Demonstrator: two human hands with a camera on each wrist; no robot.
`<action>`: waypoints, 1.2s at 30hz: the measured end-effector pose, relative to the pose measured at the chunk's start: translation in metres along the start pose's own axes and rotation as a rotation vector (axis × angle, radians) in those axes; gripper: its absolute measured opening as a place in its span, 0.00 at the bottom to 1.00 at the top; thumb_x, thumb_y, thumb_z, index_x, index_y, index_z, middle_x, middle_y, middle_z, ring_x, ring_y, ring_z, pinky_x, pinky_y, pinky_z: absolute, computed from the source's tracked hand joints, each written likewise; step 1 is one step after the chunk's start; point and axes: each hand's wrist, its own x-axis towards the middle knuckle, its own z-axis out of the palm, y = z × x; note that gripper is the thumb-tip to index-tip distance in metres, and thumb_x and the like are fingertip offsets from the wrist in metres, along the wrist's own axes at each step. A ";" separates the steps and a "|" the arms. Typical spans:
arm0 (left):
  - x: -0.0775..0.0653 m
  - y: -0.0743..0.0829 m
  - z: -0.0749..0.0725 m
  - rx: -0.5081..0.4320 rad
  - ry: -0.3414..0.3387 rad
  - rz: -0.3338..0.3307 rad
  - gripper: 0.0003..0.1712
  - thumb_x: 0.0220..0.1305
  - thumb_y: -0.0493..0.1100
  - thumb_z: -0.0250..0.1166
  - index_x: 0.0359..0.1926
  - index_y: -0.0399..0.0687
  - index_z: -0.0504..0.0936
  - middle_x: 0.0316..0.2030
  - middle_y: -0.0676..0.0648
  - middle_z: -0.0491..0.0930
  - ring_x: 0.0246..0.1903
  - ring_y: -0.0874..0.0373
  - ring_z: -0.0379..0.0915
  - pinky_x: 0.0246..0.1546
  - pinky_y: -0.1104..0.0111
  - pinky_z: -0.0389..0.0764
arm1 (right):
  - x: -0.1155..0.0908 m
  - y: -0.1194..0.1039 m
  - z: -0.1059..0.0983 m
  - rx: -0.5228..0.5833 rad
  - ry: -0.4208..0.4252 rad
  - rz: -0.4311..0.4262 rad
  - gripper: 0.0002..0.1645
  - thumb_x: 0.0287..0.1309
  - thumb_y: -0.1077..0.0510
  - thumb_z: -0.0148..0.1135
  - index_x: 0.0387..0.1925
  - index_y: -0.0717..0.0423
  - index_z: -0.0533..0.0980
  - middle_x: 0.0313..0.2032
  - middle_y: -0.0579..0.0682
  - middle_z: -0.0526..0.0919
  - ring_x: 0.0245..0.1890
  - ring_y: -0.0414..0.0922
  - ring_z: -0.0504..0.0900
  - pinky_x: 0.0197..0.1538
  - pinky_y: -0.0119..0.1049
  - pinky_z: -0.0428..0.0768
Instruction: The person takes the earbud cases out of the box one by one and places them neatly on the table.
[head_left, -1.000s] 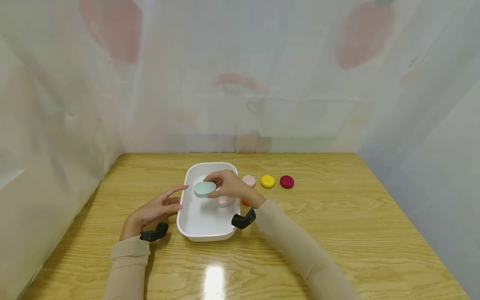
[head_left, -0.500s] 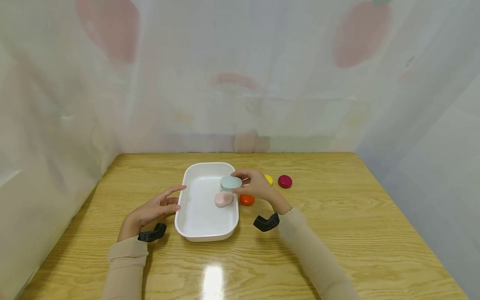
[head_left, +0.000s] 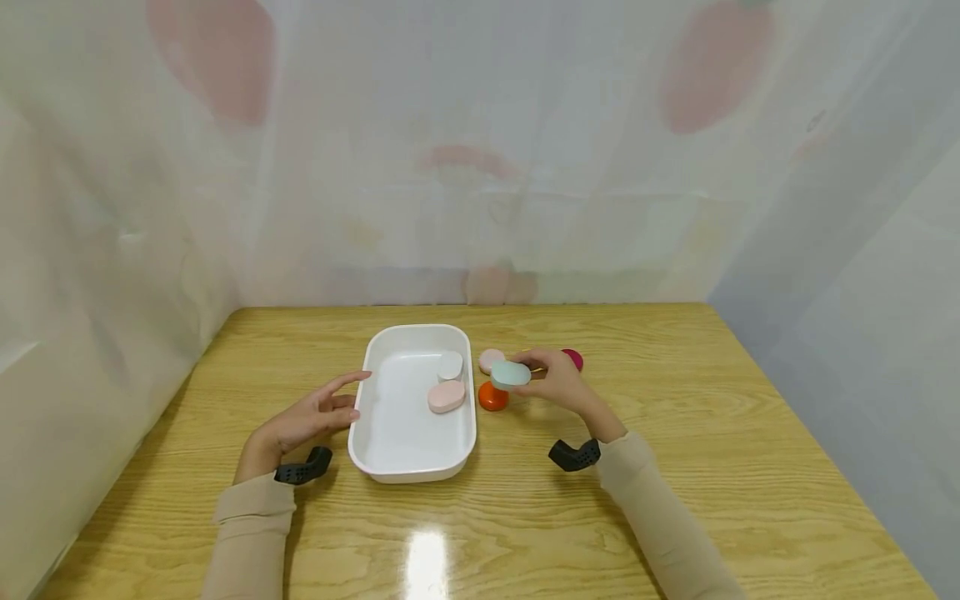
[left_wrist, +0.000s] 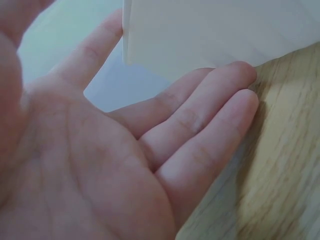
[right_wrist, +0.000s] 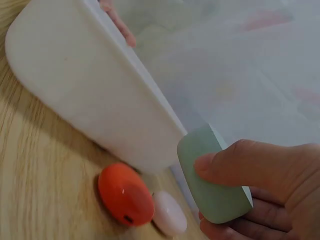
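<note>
My right hand (head_left: 558, 382) pinches a pale green oval case (head_left: 510, 375) between thumb and fingers. The case is held right of the white tray (head_left: 412, 477), above a glossy orange oval object (head_left: 492, 398) and a pale pink round one (head_left: 491, 360). Thumb and green case (right_wrist: 207, 180) show large in the right wrist view. My left hand (head_left: 309, 423) is at the tray's left side, its fingers loosely extended and their tips touching the wall (left_wrist: 190, 40). Inside the tray, a pink oval case (head_left: 447, 397) lies in front of a white rounded piece (head_left: 450, 365).
A crimson round object (head_left: 573, 358) is partly hidden behind my right hand, and only a sliver of a yellow one shows beside it. Everything stands on a wood-grain table (head_left: 675, 500), with a pale printed curtain (head_left: 480, 217) along its back edge.
My right hand has carried the green case from over the tray rightward, past its right rim. The pink case and white piece in the tray have come into full view. My left hand stays put.
</note>
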 end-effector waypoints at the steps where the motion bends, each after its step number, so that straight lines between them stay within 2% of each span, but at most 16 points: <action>1: 0.000 0.000 0.000 0.001 0.002 -0.003 0.40 0.73 0.41 0.53 0.76 0.48 0.41 0.66 0.24 0.59 0.54 0.65 0.76 0.53 0.74 0.77 | -0.002 0.003 -0.001 -0.001 0.001 0.010 0.27 0.49 0.63 0.72 0.52 0.69 0.77 0.50 0.67 0.82 0.48 0.58 0.81 0.54 0.53 0.81; 12: -0.002 0.002 0.002 -0.008 0.005 -0.008 0.41 0.72 0.41 0.53 0.76 0.47 0.41 0.66 0.24 0.59 0.54 0.64 0.76 0.53 0.73 0.78 | -0.010 0.031 -0.007 -0.009 -0.019 0.072 0.25 0.48 0.64 0.73 0.49 0.69 0.77 0.48 0.66 0.81 0.48 0.56 0.80 0.52 0.50 0.82; 19: 0.000 0.000 0.001 -0.006 0.006 -0.011 0.40 0.73 0.40 0.53 0.76 0.48 0.41 0.66 0.25 0.59 0.55 0.64 0.75 0.54 0.74 0.77 | -0.010 0.043 -0.009 -0.078 -0.044 0.096 0.23 0.46 0.65 0.74 0.47 0.68 0.79 0.46 0.64 0.82 0.46 0.54 0.81 0.50 0.45 0.83; 36: -0.001 0.003 0.001 -0.004 0.008 -0.015 0.41 0.72 0.41 0.53 0.76 0.47 0.40 0.66 0.25 0.58 0.54 0.64 0.75 0.53 0.75 0.77 | -0.011 0.051 -0.008 -0.092 -0.049 0.096 0.24 0.46 0.66 0.73 0.48 0.69 0.79 0.47 0.66 0.81 0.48 0.57 0.80 0.53 0.48 0.82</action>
